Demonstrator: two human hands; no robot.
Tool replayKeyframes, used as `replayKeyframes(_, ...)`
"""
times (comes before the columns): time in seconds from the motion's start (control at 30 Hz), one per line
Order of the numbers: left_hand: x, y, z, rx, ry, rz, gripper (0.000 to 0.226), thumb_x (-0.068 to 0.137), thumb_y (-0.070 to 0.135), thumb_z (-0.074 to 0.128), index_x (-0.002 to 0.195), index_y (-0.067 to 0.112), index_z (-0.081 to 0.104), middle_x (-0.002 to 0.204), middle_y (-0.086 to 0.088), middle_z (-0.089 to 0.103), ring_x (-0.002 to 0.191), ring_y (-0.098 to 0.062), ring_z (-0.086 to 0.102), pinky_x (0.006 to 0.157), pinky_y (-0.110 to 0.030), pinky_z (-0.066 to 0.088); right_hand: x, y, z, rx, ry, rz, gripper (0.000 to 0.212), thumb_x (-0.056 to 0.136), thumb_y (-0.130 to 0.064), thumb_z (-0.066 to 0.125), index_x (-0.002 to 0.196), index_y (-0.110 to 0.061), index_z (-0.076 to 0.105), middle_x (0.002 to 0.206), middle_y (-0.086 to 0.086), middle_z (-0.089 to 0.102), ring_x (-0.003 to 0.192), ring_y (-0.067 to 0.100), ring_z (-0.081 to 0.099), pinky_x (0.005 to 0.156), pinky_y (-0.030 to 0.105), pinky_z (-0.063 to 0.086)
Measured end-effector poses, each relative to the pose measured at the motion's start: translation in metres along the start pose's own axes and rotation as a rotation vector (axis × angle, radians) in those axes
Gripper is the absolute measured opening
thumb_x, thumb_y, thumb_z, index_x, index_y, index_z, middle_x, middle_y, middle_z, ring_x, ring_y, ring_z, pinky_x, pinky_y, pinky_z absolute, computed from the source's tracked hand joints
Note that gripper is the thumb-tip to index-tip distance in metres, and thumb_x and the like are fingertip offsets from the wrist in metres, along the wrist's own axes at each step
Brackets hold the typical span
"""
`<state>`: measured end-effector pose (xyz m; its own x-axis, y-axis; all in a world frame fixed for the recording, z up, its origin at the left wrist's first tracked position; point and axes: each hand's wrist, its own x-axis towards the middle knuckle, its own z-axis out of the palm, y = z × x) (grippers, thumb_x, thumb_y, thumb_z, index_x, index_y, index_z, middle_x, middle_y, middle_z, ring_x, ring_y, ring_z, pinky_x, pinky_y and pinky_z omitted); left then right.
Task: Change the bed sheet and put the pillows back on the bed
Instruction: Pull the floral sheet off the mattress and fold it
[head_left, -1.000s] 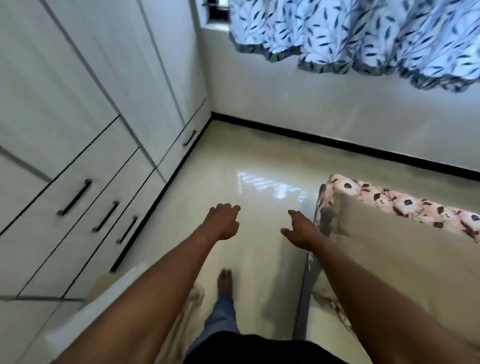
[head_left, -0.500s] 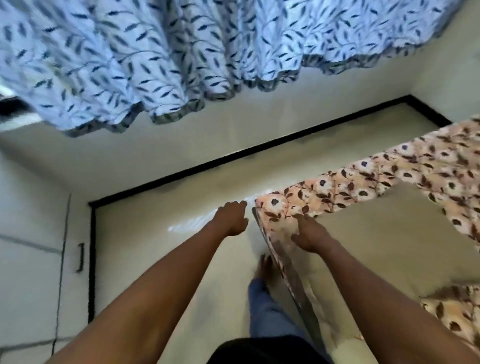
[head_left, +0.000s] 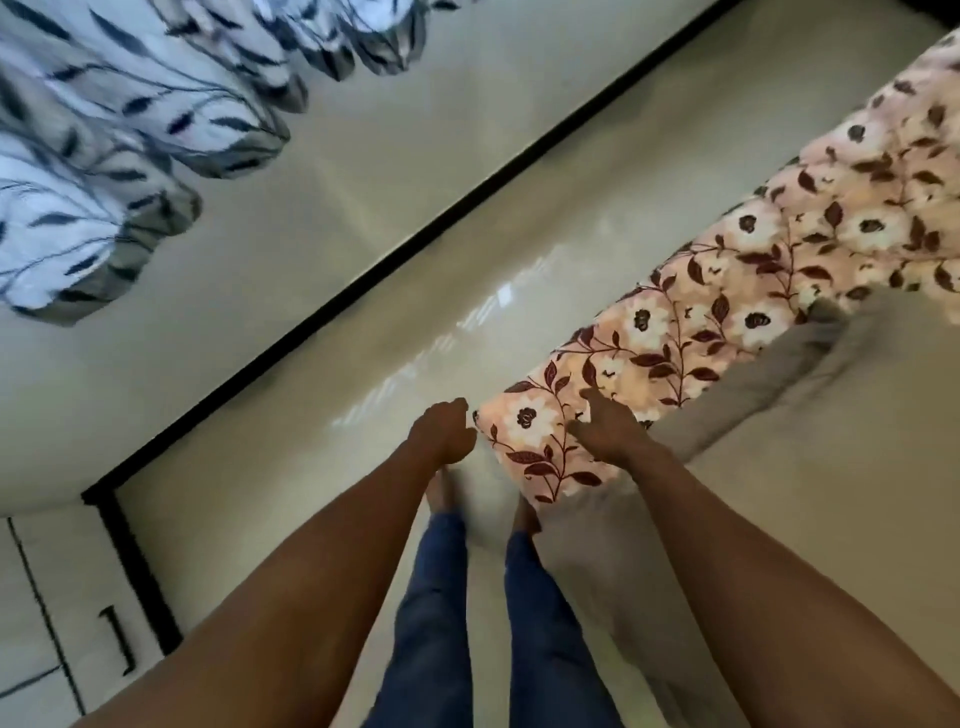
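Running off frame is one floral bed sheet (head_left: 727, 291). At its corner the right hand (head_left: 608, 431) is spreading fingers; the left hand (head_left: 441, 431) is curling them under, grip unclear.

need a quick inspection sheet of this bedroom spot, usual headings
surface: glossy beige tiled floor; plain beige bed surface beside it
job's things: pink floral bed sheet with maroon leaves lies along the bed edge, corner by the hands; pillows not in view
clutter: nothing seen
hands: left hand curled beside the sheet corner, grip unclear; right hand open, fingers spread over the sheet
cables: nothing seen
surroundings: blue-white leaf-print curtain, black skirting strip, white wardrobe with black handle
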<state>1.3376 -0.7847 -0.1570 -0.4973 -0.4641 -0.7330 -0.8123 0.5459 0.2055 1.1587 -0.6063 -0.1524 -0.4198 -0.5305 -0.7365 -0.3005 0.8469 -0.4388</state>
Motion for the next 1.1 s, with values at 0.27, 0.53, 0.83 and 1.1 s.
replayKeyframes(0.27,0.178,0.005,0.067,-0.277,0.013,-0.207,0.043,0.100,0.035,0.057,0.127,0.002,0.061,0.131,-0.016,0.064,0.124,-0.033,0.057,0.099,-0.032,0.043,0.123,0.068,0.036,0.077,-0.043,0.141,0.087,0.097,-0.031,0.062,0.163,-0.019,0.007,0.170,0.012,0.008,0.153,0.032,0.020,0.122,0.040,0.025)
replayKeyframes(0.53,0.203,-0.027,0.108,-0.843,-0.064,-0.681,0.038,0.088,0.022,0.071,0.118,-0.001,0.067,0.116,-0.018,0.071,0.075,-0.024,0.069,0.061,-0.023,0.057,0.134,0.096,0.047,0.245,-0.069,0.192,0.078,0.095,-0.033,0.064,0.159,-0.039,0.021,0.161,0.003,0.038,0.138,0.028,0.047,0.111,0.035,0.040)
replayKeyframes(0.83,0.104,0.043,0.081,-0.952,-0.406,-0.182,0.014,0.080,-0.003,0.053,0.087,-0.002,0.065,0.074,-0.013,0.059,0.055,-0.018,0.058,0.054,-0.030,0.051,0.131,0.078,0.016,0.782,-0.117,0.349,0.039,0.107,-0.049,0.036,0.120,-0.023,0.063,0.132,0.007,0.062,0.103,0.015,0.061,0.082,0.024,0.051)
replayKeyframes(1.1,0.080,0.169,0.104,-0.813,-0.182,0.131,0.013,0.084,-0.005,0.068,0.095,-0.002,0.075,0.095,-0.014,0.072,0.076,0.005,0.061,0.077,-0.018,0.052,0.129,0.092,-0.028,0.753,0.299,0.451,0.076,0.082,-0.087,0.037,0.109,-0.025,0.071,0.119,0.010,0.069,0.110,0.031,0.064,0.097,0.040,0.047)
